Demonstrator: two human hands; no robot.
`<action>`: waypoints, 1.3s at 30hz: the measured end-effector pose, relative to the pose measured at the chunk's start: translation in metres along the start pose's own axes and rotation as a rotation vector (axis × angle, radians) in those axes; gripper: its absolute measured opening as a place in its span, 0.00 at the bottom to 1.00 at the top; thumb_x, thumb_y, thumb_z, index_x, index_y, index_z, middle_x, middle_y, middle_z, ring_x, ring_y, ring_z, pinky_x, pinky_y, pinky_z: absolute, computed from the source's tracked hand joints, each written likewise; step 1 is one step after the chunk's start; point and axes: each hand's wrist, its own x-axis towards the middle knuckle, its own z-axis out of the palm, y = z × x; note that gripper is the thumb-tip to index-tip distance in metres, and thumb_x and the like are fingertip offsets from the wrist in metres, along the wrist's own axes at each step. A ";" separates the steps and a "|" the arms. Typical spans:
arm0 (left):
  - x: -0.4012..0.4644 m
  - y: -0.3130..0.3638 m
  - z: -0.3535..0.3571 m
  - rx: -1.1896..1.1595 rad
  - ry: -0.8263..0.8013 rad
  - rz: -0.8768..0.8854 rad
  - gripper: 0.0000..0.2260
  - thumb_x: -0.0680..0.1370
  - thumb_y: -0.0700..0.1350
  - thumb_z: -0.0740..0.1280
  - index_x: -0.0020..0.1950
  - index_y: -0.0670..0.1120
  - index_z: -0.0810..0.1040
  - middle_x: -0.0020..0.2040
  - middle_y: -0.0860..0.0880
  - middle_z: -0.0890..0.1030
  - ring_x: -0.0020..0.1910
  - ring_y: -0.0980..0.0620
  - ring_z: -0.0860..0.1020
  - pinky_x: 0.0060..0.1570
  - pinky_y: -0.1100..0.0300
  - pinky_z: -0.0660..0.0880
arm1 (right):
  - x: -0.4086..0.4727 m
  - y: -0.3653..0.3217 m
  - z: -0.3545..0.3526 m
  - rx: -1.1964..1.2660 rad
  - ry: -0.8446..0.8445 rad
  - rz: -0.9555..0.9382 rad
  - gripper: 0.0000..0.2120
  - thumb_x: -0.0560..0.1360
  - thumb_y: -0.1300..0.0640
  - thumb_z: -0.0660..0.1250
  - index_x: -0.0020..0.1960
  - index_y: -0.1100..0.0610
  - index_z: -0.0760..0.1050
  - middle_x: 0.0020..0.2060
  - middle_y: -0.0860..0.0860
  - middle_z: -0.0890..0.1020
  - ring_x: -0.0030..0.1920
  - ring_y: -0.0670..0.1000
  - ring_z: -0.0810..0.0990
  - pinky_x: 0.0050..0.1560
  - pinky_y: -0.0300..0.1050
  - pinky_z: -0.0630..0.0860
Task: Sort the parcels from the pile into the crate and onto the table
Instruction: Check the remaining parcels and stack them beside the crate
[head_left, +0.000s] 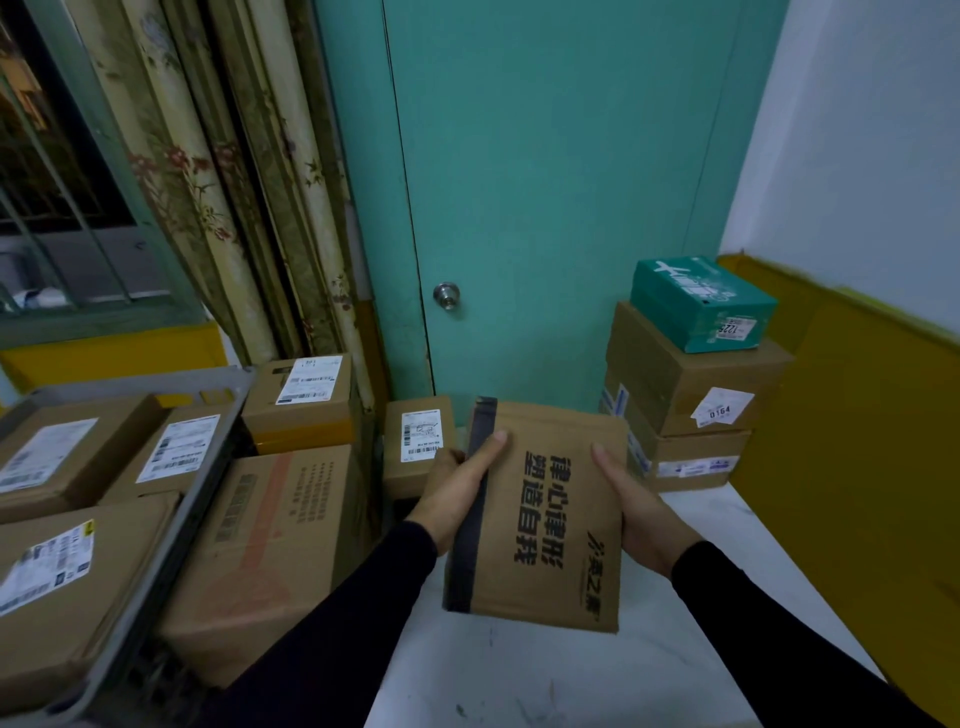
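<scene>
You hold a flat cardboard parcel (540, 514) with bold black printing and a dark tape strip along its left edge, above the white table (597, 670). Your left hand (457, 493) grips that taped edge, thumb on top; your right hand (636, 512) grips the right edge, thumb also on top.

Beyond the parcel, at the table's far end, two brown boxes (685, 405) are stacked, with a teal box (701, 301) on top; they stand against the green door (545, 182). Left of the parcel, off the table, sit a large brown carton (270, 551), a labelled box (304, 397) behind it and a small labelled box (418, 441) by the door.

Further left of the parcel, the grey crate (171, 525) holds three labelled cardboard boxes (67, 452), packed side by side.
</scene>
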 end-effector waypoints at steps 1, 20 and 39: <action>-0.002 0.000 0.002 0.028 0.012 0.025 0.47 0.62 0.70 0.78 0.72 0.45 0.67 0.58 0.44 0.85 0.53 0.45 0.85 0.57 0.47 0.81 | 0.002 0.000 0.001 -0.016 0.019 -0.033 0.26 0.72 0.40 0.69 0.64 0.55 0.79 0.56 0.56 0.86 0.54 0.57 0.86 0.58 0.58 0.80; -0.003 -0.007 0.013 0.069 0.079 0.199 0.15 0.77 0.57 0.72 0.60 0.55 0.76 0.52 0.50 0.86 0.49 0.51 0.86 0.52 0.53 0.82 | 0.007 0.001 0.004 -0.102 0.114 -0.170 0.28 0.69 0.46 0.76 0.66 0.52 0.76 0.53 0.53 0.87 0.52 0.55 0.87 0.58 0.59 0.82; -0.032 0.036 0.013 -0.146 -0.007 0.048 0.19 0.84 0.63 0.52 0.46 0.53 0.76 0.27 0.55 0.83 0.41 0.50 0.78 0.40 0.56 0.71 | 0.003 -0.015 -0.002 0.293 0.133 -0.065 0.33 0.81 0.32 0.47 0.59 0.53 0.81 0.53 0.58 0.87 0.51 0.56 0.87 0.51 0.55 0.78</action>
